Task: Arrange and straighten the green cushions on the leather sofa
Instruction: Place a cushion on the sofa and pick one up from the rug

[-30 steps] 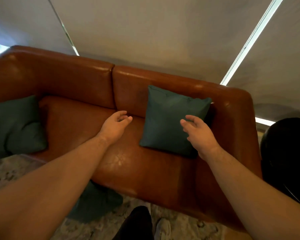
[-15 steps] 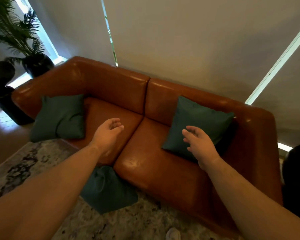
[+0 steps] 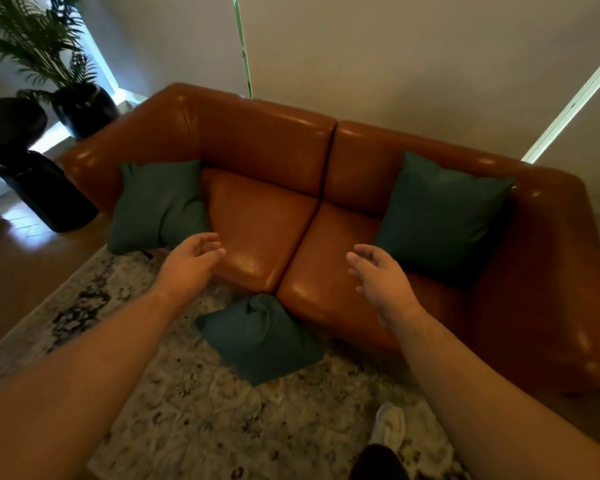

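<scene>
Green cushions number 3 in the head view, the only view here. The right cushion (image 3: 440, 216) leans upright against the backrest at the right of the frame. The left cushion (image 3: 158, 206) slumps at the sofa's left end, overhanging the seat edge. The fallen cushion (image 3: 260, 337) lies crumpled on the patterned rug (image 3: 174, 420) at lower centre, touching the sofa's front just below the seam between the 2 seat pads.

The leather sofa (image 3: 264, 150) fills the middle of the frame. The left hand (image 3: 191, 261) and right hand (image 3: 378, 275) both hover over the seat front, fingers loosely spread, holding nothing and touching no cushion.

By my reading, the right cushion looks settled, and the step in hand is a reach toward the next one. The fallen cushion sits lowest and between the 2 hands, so picking it up seems likely; that calls for bending down, gripping opposite edges and lifting it onto the seat.

1 potted palm (image 3: 49, 64) stands at upper left.
</scene>
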Demonstrator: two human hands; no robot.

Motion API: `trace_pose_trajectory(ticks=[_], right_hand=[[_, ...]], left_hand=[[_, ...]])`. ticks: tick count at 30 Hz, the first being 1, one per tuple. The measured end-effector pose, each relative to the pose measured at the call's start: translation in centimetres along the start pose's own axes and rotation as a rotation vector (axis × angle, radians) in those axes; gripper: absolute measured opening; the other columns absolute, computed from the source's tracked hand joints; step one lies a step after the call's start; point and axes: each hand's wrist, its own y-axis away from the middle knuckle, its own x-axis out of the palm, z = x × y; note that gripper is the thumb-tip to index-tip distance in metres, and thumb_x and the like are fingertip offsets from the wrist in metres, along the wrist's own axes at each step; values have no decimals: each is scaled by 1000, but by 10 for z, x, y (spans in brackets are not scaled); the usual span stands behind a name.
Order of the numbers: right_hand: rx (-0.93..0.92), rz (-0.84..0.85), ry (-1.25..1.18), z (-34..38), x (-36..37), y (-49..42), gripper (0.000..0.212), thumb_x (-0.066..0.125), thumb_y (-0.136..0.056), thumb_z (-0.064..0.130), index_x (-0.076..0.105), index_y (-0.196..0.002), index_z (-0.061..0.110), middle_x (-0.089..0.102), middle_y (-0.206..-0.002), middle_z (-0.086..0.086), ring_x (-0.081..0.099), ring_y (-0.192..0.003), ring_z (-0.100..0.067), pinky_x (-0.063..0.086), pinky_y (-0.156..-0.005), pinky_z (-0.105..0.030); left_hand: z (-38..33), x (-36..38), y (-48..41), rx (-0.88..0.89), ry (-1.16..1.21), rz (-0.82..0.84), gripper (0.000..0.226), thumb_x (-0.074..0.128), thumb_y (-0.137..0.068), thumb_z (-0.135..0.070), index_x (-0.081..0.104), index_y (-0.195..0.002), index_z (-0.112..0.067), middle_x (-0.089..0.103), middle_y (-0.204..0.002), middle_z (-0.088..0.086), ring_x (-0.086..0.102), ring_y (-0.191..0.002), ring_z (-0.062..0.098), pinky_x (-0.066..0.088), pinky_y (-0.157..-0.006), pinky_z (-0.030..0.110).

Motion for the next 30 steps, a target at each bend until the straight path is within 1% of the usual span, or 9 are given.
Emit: trace_pose_trajectory(ticks=[2,6,9,12,16,19,21,25,30], right_hand=[[39,9,-11,-14,23,15,29,67,-102,42,60,-130,39,63,-138,7,60,-126,-14,51,-106,-40],[97,42,2,-37,55,26,26,69,-100,44,61,-124,43,64,-134,9,60,-126,-13,48,-100,-36],[109,79,33,-44,70,14,30,71,-98,47,61,-126,41,65,-131,10,61,-124,-13,46,-97,-35],[122,110,68,-51,83,0,33,71,-98,49,61,-128,40,64,-131,9,61,-122,-14,46,-97,-36],[145,108,89,-62,96,-10,41,70,-99,47,61,-137,32,65,-128,9,61,-118,-11,47,-98,-35],[187,96,83,-68,107,-11,34,70,-101,41,62,-132,33,65,-117,16,61,-110,-3,47,-85,-26],[215,74,83,-72,116,-13,31,70,-101,39,61,-131,35,62,-109,22,59,-104,1,44,-77,-20],[244,-23,83,-81,141,-15,41,71,-101,39,61,-139,29,61,-105,24,58,-99,4,42,-75,-16],[301,-131,82,-102,181,-12,44,70,-102,37,58,-144,26,62,-107,22,57,-97,4,43,-71,-16]], left_hand=[[23,-27,8,-49,-11,-10,43,66,-104,-14,58,-146,-12,68,-135,7,65,-126,25,51,-107,42],[59,-68,8,-137,-41,-43,43,65,-105,-15,56,-147,-11,66,-139,11,63,-129,28,50,-113,50],[80,-80,4,-188,-52,-78,46,65,-105,-22,56,-149,-17,65,-141,8,62,-130,29,49,-115,53],[95,-73,1,-219,-34,-86,45,67,-104,-26,57,-148,-20,64,-140,5,62,-128,26,50,-112,49],[105,-59,-7,-230,-20,-24,43,67,-104,-24,57,-146,-21,66,-133,0,64,-125,23,51,-107,43],[111,-56,-19,-223,-25,20,44,68,-103,-23,57,-146,-22,67,-124,-7,63,-122,18,50,-109,42],[118,-57,-32,-220,-28,55,44,68,-103,-22,58,-146,-23,67,-126,-6,63,-122,17,49,-111,43],[143,-68,-69,-211,-27,146,42,68,-103,-22,59,-144,-23,68,-131,-5,63,-121,15,48,-102,36],[193,-88,-111,-229,-33,266,38,69,-103,-18,61,-139,-23,69,-130,-4,64,-127,19,49,-114,45]])
